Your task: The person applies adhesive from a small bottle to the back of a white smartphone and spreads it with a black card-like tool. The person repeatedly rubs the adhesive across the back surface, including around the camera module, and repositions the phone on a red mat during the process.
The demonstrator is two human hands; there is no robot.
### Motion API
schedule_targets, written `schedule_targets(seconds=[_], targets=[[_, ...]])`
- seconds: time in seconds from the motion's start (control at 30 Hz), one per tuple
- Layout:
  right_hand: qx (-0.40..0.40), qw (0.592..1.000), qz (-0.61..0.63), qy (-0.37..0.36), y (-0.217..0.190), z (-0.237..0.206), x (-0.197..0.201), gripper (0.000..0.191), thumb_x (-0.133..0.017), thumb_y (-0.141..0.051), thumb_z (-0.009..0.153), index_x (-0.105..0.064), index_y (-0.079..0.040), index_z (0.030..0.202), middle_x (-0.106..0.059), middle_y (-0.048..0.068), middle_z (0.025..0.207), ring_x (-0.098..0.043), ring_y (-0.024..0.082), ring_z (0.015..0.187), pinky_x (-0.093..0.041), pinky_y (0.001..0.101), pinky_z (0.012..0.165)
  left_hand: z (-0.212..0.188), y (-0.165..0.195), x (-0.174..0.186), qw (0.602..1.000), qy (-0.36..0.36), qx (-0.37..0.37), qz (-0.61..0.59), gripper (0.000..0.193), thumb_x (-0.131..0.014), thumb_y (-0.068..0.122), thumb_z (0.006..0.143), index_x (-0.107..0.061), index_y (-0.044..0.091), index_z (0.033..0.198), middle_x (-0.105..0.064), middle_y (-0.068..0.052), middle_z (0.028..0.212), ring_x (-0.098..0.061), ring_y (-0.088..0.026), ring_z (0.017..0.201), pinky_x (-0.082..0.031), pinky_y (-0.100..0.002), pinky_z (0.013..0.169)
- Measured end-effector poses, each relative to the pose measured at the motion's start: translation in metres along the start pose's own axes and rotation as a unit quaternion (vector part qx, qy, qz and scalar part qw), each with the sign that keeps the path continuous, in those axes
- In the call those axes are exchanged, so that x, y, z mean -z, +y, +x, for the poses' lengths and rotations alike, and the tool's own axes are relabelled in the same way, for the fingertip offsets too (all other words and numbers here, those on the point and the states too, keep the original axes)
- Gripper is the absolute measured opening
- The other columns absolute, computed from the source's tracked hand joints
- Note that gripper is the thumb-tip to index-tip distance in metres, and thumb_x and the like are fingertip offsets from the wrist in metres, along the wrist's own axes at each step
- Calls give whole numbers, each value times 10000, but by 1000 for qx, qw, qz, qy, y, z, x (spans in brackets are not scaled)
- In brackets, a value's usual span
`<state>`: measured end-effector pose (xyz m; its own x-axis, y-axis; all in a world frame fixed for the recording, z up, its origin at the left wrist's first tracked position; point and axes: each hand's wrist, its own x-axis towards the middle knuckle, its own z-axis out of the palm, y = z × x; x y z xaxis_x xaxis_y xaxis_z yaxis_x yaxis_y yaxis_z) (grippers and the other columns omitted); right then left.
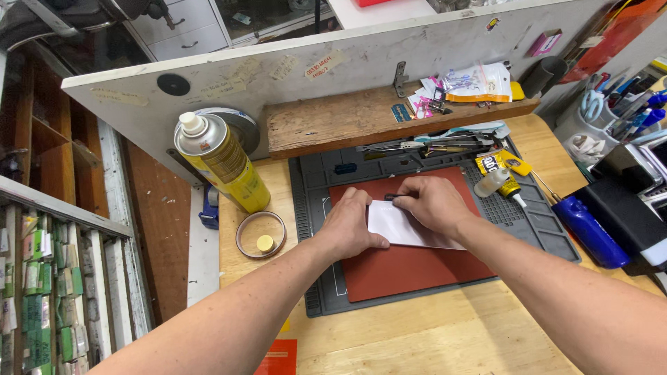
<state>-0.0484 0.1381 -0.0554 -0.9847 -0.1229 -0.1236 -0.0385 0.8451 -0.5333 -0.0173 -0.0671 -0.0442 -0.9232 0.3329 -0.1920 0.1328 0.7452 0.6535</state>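
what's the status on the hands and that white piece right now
Left hand pressing flat on the white piece. Right hand fingers pinch a small dark tool at its top edge. Red mat underneath, nothing blocking.

Lighting bright, even, from above; soft shadows under hands (389, 215); mild glare on can (221, 161); wide-angle bending at edges; focus sharp.

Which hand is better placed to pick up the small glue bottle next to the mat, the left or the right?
The right hand, probably. It rests on the white paper near the mat's right side, close to the glue bottle. The left hand presses the paper's left edge, farther away, and would have to cross over.
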Motion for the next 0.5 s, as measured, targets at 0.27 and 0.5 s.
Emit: schedule_targets(seconds=[0.27,0.5], targets=[[-48,995,-43,-82,-10,21,10,235,-796,-322,836,-798,-118,951,-791,100,896,-755,251,823,-573,382,791,0,2,3,1000,-10,2,3,863,-990,318,546,-583,7,1240,-561,-136,1284,-571,-315,1236,-493,-393,1041],[146,985,-14,92,7,-9,-11,160,-784,-244,814,-781,-93,868,-744,78,906,-684,307,935,-539,425,819,-1,4,1,1000,-14,15,0,855,-987,322,567,-574,19,1251,-543,-124,1304,-549,-314,1257,-478,-400,1050]])
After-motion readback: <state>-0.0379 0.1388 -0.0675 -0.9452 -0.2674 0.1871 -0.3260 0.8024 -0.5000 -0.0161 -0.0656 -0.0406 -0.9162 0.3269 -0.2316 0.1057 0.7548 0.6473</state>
